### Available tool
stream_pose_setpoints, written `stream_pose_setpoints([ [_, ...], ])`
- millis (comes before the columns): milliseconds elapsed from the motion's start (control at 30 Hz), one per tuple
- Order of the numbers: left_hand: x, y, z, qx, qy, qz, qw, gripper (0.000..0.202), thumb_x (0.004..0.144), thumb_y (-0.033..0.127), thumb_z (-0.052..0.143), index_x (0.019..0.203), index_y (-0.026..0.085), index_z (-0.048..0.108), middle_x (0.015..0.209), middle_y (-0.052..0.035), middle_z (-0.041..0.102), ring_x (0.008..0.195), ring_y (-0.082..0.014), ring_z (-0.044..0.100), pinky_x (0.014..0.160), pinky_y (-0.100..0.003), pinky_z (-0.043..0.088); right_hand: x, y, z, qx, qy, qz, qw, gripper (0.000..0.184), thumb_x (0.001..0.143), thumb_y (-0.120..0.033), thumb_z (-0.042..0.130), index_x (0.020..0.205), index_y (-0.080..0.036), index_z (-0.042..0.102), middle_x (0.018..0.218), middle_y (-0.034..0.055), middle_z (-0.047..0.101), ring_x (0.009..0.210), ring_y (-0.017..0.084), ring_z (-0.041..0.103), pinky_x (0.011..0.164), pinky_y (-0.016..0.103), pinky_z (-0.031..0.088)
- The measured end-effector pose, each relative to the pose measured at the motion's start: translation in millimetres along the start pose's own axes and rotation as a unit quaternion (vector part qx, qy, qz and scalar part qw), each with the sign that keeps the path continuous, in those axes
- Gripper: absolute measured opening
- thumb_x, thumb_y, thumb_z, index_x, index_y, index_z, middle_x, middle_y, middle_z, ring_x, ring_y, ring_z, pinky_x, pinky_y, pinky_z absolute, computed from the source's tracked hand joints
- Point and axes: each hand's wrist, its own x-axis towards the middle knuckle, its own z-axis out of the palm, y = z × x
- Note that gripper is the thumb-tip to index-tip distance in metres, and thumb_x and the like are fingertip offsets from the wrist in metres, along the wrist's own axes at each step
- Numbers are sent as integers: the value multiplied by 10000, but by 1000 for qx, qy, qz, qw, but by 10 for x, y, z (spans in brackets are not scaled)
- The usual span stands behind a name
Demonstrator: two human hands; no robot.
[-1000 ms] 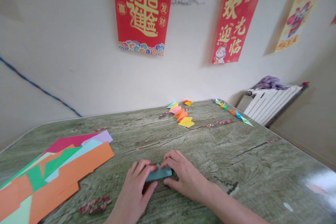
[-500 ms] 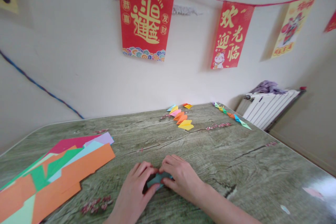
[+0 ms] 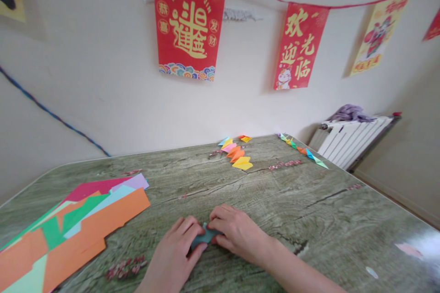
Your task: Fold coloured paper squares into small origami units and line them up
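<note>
A small folded piece of blue-green paper [image 3: 205, 236] lies at the near middle of the table, pinched between both hands. My left hand [image 3: 178, 247] grips its left end, thumb in front and fingers behind. On the right end, my right hand [image 3: 237, 233] holds it between thumb and fingers. The fingers cover both ends of the paper, so only its middle shows. Both hands rest low, close to the tabletop.
Coloured paper sheets [image 3: 113, 210] lie overlapped at the left. Folded paper planes [image 3: 242, 163] line the far middle, and a row of folded paper pieces [image 3: 302, 150] follows the far right edge. A radiator [image 3: 355, 142] stands beyond the wood-grain table [image 3: 330, 229].
The fingers have shifted slightly on the blue-green paper, and a small pointed tip now shows between the hands. The view has moved a little.
</note>
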Motion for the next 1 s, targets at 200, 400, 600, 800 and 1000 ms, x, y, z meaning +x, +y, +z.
stream_pose_setpoints([
  [200,53,-5,-61,-50,-36,-22,998,91,832,160,639,834,247,614,881,14,650,843,-209,640,750,-321,502,-6,48,36,25,15,7,1000,170,866,-209,681,1034,-204,701,1011,40,643,956,190,589,863,265,469],
  [400,56,14,-77,-35,-43,-10,998,52,874,192,603,845,230,621,881,-3,649,830,-207,649,741,-313,502,7,96,62,114,28,30,993,210,824,-147,710,1031,-180,721,1027,51,642,980,186,603,881,263,466],
  [600,81,5,-129,-83,-26,-1,996,107,889,231,556,836,247,647,856,4,652,795,-195,652,726,-300,507,11,106,21,155,41,39,986,184,794,-126,733,966,-191,724,960,14,652,909,152,623,820,221,471],
  [800,169,-13,-2,-349,97,-154,919,387,791,401,672,1127,228,589,1129,-73,685,1000,-246,672,864,-376,534,25,105,97,187,99,81,974,200,824,-123,685,1009,-196,664,907,7,639,825,157,601,746,238,461],
  [1000,290,122,318,-439,161,-208,859,495,809,449,608,1211,168,544,1277,-132,644,1210,-279,588,1025,-442,461,59,86,128,217,152,116,957,171,865,-70,594,969,-186,664,860,4,641,787,152,596,731,243,456],
])
